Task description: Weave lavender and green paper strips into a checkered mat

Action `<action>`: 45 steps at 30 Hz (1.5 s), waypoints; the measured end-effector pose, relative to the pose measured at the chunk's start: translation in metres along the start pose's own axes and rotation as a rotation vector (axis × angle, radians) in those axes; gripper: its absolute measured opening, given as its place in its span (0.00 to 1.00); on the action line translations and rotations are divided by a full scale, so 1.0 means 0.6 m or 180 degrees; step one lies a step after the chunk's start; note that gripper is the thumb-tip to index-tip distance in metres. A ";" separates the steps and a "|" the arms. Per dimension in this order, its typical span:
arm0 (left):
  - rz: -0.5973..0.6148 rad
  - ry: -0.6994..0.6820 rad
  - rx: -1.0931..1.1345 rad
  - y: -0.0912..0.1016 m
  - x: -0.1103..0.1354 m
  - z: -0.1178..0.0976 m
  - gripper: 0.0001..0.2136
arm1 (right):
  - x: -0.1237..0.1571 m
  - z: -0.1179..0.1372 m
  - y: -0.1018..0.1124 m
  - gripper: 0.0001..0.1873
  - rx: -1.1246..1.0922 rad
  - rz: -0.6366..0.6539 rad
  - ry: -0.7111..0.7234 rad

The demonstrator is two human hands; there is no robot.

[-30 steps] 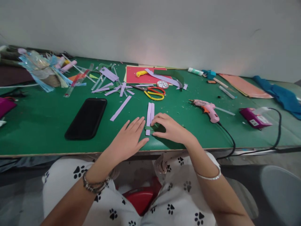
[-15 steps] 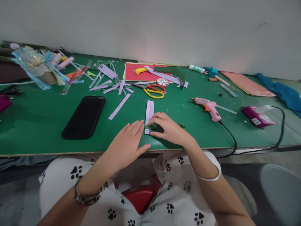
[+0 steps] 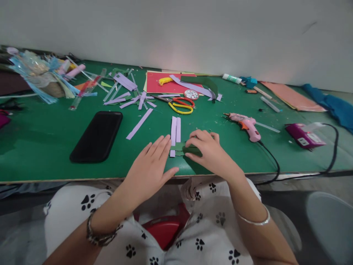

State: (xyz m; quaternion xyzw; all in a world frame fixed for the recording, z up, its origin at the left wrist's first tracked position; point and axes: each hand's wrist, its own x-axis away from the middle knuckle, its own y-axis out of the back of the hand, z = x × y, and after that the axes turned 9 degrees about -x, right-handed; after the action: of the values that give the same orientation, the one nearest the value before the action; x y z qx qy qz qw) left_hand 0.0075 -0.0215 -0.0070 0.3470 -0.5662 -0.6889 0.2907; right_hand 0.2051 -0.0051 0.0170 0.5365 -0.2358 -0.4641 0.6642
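Note:
My left hand (image 3: 150,167) lies flat on the green table (image 3: 49,140), fingers stretched out, its tips just left of two lilac paper strips (image 3: 174,133) laid side by side. My right hand (image 3: 210,151) is curled on a dark green paper strip (image 3: 184,148) that crosses the lower ends of the lilac strips. Thumb and fingers pinch that green strip at its right part.
A black phone (image 3: 97,136) lies left of my hands. Yellow-red scissors (image 3: 180,105), red card (image 3: 165,84) and loose lilac strips (image 3: 129,99) sit behind. A pink glue gun (image 3: 245,125) with its cable lies to the right, then a purple box (image 3: 303,135). Craft clutter (image 3: 41,75) fills the far left.
My right hand has shifted a little to the right along the green strip, which now shows across the lilac strips. My left hand has stayed flat in place.

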 end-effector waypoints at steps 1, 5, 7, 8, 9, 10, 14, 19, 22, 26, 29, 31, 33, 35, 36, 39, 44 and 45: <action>-0.0085 0.0029 0.0007 0.001 -0.006 0.002 0.29 | 0.002 0.000 -0.002 0.04 0.0057 0.0005 0.0001; 0.0081 -0.0068 0.0138 -0.001 -0.032 0.006 0.25 | 0.008 0.002 -0.007 0.03 0.0151 -0.0053 0.0071; 0.0274 -0.0216 0.0182 -0.003 -0.042 0.006 0.24 | 0.010 0.003 -0.007 0.02 0.0081 0.0008 0.0115; 0.0358 -0.0274 0.0202 -0.004 -0.044 0.005 0.24 | 0.010 0.004 -0.006 0.02 -0.0003 0.0083 0.0113; 0.0431 -0.0313 0.0223 -0.004 -0.046 0.005 0.24 | 0.011 0.005 -0.006 0.03 -0.0091 0.0146 0.0078; 0.0496 -0.0335 0.0242 -0.004 -0.047 0.004 0.23 | 0.011 0.007 -0.005 0.03 -0.0155 0.0189 0.0007; 0.0689 -0.0307 0.0233 0.000 -0.046 0.001 0.24 | 0.011 0.018 -0.006 0.05 -0.0036 0.0261 -0.0496; 0.0770 -0.0280 0.0189 0.001 -0.046 0.000 0.24 | 0.009 0.028 -0.008 0.06 -0.0199 0.0220 -0.0780; 0.0711 -0.0281 0.0211 -0.001 -0.046 0.000 0.24 | 0.006 0.030 -0.008 0.08 -0.0382 0.0134 -0.0963; 0.0697 -0.0291 0.0222 -0.005 -0.045 0.001 0.24 | -0.002 0.027 -0.008 0.11 -0.0417 0.0179 -0.1148; 0.0610 -0.0316 0.0284 -0.007 -0.044 0.003 0.23 | -0.006 0.021 -0.010 0.10 -0.0557 0.0153 -0.1104; 0.0567 -0.0341 0.0321 -0.009 -0.043 0.006 0.23 | -0.006 0.016 -0.012 0.10 -0.0684 0.0126 -0.1043; 0.0545 -0.0365 0.0350 -0.010 -0.043 0.008 0.23 | -0.005 0.013 -0.013 0.10 -0.0761 0.0122 -0.0988; 0.0514 -0.0392 0.0398 -0.011 -0.044 0.012 0.23 | -0.005 0.011 -0.014 0.11 -0.0798 0.0133 -0.0959; 0.0492 -0.0403 0.0428 -0.011 -0.044 0.013 0.22 | -0.004 0.010 -0.014 0.11 -0.0806 0.0138 -0.0957; 0.0425 -0.0405 0.0512 -0.014 -0.046 0.018 0.21 | -0.004 0.009 -0.014 0.11 -0.0794 0.0152 -0.0938; 0.0402 -0.0310 0.0579 -0.015 -0.047 0.019 0.21 | -0.006 0.008 -0.013 0.10 -0.0750 0.0213 -0.0959; 0.0402 -0.0293 0.0579 -0.015 -0.047 0.019 0.21 | -0.006 0.008 -0.012 0.10 -0.0757 0.0231 -0.0970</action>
State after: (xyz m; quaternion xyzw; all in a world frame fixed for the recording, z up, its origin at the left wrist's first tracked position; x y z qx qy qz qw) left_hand 0.0147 0.0094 -0.0101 0.3036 -0.6598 -0.6302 0.2745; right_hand 0.1969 -0.0040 0.0124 0.3690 -0.2964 -0.5402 0.6958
